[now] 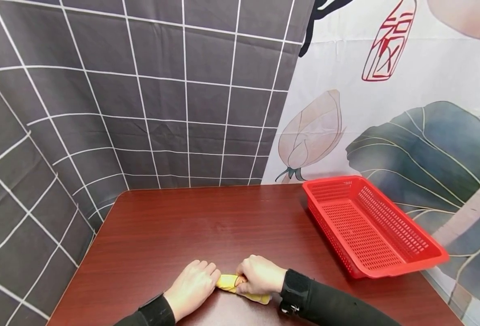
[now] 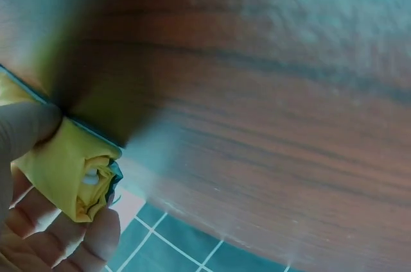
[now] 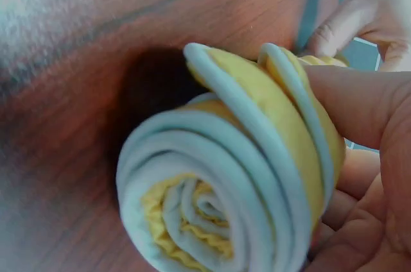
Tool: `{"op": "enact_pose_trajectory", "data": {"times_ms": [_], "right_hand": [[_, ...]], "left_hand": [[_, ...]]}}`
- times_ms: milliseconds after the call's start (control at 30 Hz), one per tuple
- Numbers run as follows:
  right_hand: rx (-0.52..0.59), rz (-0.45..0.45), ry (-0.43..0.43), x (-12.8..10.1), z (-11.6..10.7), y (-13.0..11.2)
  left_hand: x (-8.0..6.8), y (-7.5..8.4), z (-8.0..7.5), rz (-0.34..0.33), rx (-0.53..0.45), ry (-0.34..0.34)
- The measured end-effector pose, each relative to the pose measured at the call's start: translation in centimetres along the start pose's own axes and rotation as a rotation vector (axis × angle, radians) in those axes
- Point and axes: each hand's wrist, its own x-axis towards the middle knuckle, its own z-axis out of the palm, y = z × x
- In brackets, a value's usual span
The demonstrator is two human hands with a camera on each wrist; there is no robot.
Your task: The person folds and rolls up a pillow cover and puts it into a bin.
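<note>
As seen from the head view, both hands work at the near edge of the dark red wooden worktop (image 1: 207, 226), on a yellow cloth (image 1: 228, 281) wound into a tight roll. The left hand (image 1: 192, 288) lies knuckles-up over the roll's left end, fingers curled down onto it. The right hand (image 1: 260, 274) has its grip closed around the right portion, and a yellow corner shows beneath that wrist. The step in hand appears to be the rolling of the cloth, judged close to complete. The next move probably calls for firm, even pressure at both ends so the coil does not slacken.

In the left wrist view, the roll's end (image 2: 83, 179) is pinched between the thumb (image 2: 26, 127) above and the fingers (image 2: 77, 246) below. A dark edge trim runs along the fabric.

In the right wrist view, the coiled end (image 3: 212, 201) fills the frame: yellow layers with a pale edging, spiralled tightly. The right-hand fingers (image 3: 359, 99) wrap over the outer layer and the palm cradles it from beneath. The roll rests on the worktop.

A red perforated plastic basket (image 1: 370, 226) sits at the far right, overhanging the worktop edge, well apart from the hands. A grey grid-pattern curtain (image 1: 122, 90) and a lotus-print cloth (image 1: 386, 113) hang behind. Nothing stands between the hands and the basket.
</note>
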Motion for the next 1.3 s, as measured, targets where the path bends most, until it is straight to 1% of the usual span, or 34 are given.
{"op": "enact_pose_trajectory", "data": {"times_ms": [67,167,300,433,533,733,800,833,933,1000,1033,1133,1233,1300], "right_hand": [[0.007,-0.008,0.018,-0.2,0.0,-0.1],[0.009,-0.021,0.043,-0.5,0.0,-0.1],[0.017,-0.027,0.059,-1.1,0.1,0.1],[0.027,-0.014,0.067,-1.6,0.2,0.6],[0.028,-0.001,0.071,-2.0,0.1,1.0],[0.014,0.009,0.098,-2.9,-0.4,2.0],[0.011,0.015,0.111,-3.3,-0.7,2.3],[0.010,0.018,0.117,-3.5,-0.9,2.4],[0.003,0.040,0.133,-4.0,-2.1,2.8],[0.001,0.053,0.155,-4.5,-3.2,3.1],[0.001,0.062,0.174,-4.7,-3.9,3.3],[-0.005,0.100,0.250,-5.6,-6.3,4.1],[-0.026,0.163,0.327,-6.7,-9.1,5.3],[-0.061,0.212,0.371,-7.5,-11.0,6.3]], "left_hand": [[-0.1,0.0,-0.1,-0.014,-0.020,-0.003],[-0.3,0.1,-0.4,-0.053,-0.058,-0.024],[-0.7,0.2,-0.7,-0.098,-0.109,-0.044],[-0.8,0.0,-0.8,-0.129,-0.141,-0.034],[-0.9,-0.5,-0.9,-0.165,-0.155,-0.019],[-1.1,-1.6,-1.4,-0.242,-0.160,0.049],[-1.1,-1.9,-1.7,-0.285,-0.166,0.040],[-1.1,-2.0,-1.9,-0.312,-0.171,0.021],[-1.1,-2.3,-2.6,-0.411,-0.205,-0.069],[-1.2,-2.5,-3.0,-0.483,-0.248,-0.132],[-1.3,-2.6,-3.2,-0.517,-0.274,-0.152],[-1.6,-2.9,-3.6,-0.603,-0.332,-0.176],[-2.1,-3.3,-3.9,-0.658,-0.368,-0.169],[-2.3,-3.5,-4.0,-0.687,-0.381,-0.183]]}}
